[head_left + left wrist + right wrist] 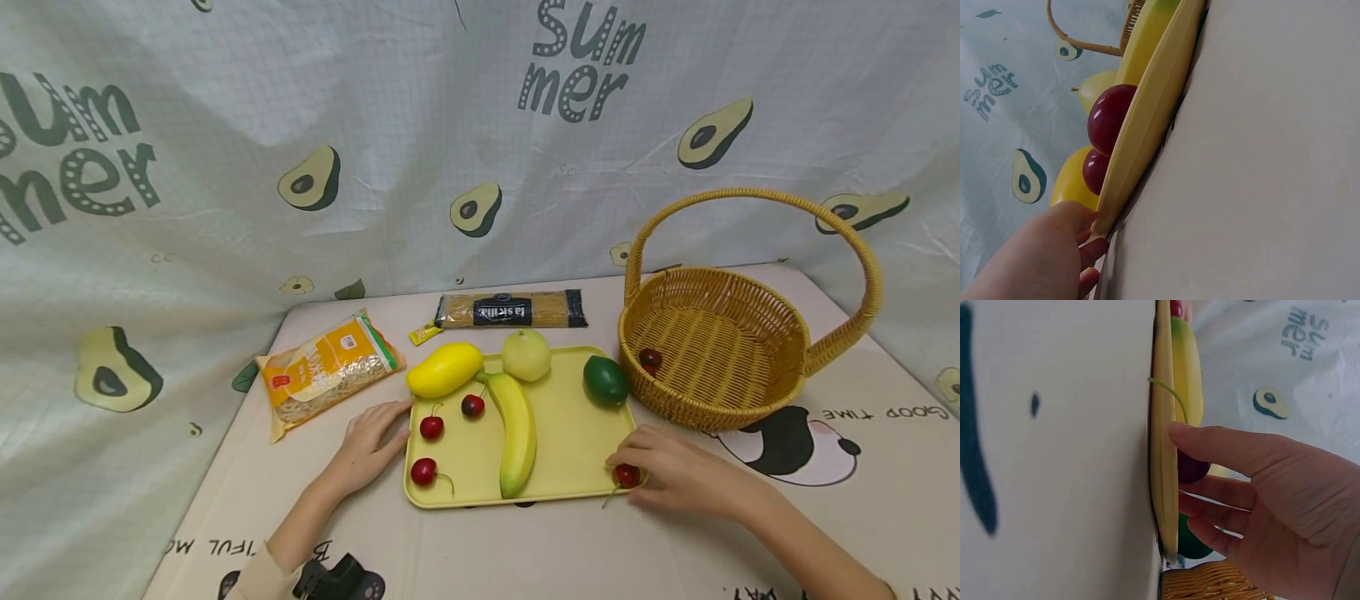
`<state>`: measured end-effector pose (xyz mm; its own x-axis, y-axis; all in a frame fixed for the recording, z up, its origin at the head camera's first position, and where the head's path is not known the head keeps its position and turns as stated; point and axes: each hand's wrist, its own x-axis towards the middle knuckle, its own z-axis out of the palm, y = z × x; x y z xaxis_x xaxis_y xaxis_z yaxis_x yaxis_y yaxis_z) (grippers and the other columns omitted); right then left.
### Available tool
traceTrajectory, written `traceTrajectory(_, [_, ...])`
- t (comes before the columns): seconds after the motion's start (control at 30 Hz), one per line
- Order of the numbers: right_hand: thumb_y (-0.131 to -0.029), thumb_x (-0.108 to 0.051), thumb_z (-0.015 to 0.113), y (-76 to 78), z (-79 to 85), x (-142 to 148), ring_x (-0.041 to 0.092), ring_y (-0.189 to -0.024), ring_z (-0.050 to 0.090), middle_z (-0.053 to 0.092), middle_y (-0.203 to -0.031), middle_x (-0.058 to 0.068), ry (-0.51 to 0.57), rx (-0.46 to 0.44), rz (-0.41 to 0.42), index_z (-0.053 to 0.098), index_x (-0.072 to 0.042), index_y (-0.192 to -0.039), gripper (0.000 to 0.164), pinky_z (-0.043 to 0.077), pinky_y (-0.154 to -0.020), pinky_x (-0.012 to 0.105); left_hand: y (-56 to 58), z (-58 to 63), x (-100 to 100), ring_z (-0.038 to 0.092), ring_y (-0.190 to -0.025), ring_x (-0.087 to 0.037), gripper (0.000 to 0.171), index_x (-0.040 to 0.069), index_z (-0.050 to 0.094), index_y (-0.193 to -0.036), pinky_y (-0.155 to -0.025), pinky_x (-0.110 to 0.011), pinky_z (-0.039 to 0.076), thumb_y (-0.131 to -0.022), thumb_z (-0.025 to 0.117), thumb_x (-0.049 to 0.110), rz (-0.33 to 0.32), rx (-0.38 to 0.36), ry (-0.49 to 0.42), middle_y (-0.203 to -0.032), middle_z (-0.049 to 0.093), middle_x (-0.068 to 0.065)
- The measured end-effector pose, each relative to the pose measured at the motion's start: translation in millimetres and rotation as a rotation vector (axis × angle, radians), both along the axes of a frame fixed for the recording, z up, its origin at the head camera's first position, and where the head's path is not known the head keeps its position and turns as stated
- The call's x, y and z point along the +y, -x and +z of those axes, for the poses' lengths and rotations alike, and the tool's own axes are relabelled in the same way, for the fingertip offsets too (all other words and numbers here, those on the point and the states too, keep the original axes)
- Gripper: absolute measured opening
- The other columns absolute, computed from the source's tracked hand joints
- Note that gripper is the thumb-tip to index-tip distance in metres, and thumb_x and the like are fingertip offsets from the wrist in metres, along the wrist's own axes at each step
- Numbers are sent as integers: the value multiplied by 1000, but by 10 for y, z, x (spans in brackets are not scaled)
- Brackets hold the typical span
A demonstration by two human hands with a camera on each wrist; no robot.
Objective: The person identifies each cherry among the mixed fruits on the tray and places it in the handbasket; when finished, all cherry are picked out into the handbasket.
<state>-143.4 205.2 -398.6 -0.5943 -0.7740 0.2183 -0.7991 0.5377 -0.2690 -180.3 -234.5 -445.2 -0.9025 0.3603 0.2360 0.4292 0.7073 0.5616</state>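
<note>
A yellow tray holds a banana, a mango, a pale green round fruit, a dark green fruit and several cherries. Beside the tray's left rim is my left hand, its fingertips touching the edge; the left wrist view shows them at the rim near two cherries. At the front right corner my right hand has thumb and fingers around a red cherry. In the right wrist view that cherry is partly hidden by the thumb, its green stem hanging over the rim.
Right of the tray stands a wicker basket with a tall handle and a dark cherry inside. An orange bag lies back left. Behind the tray are a pasta packet and a small yellow sachet, near the hanging cloth.
</note>
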Motion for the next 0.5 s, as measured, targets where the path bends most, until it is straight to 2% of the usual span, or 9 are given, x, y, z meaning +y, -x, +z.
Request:
traceTrajectory(0.2, [-71, -19, 77, 0, 21, -12, 3, -83, 49, 54, -91, -13, -6, 3, 0, 67, -15, -98, 29, 47, -70, 23, -4, -5, -6, 37, -126, -26, 46, 13, 44, -136, -97, -48, 24, -94, 51, 29, 2, -1, 1, -134, 47, -7])
traceTrajectory(0.5, [-68, -19, 80, 39, 99, -42, 3, -83, 49, 54, -94, -9, 41, 110, 27, 68, -15, -99, 33, 46, -66, 19, 1, -8, -4, 37, -126, -26, 46, 14, 44, -136, -97, -48, 24, -94, 51, 30, 2, 3, 2, -134, 47, -6])
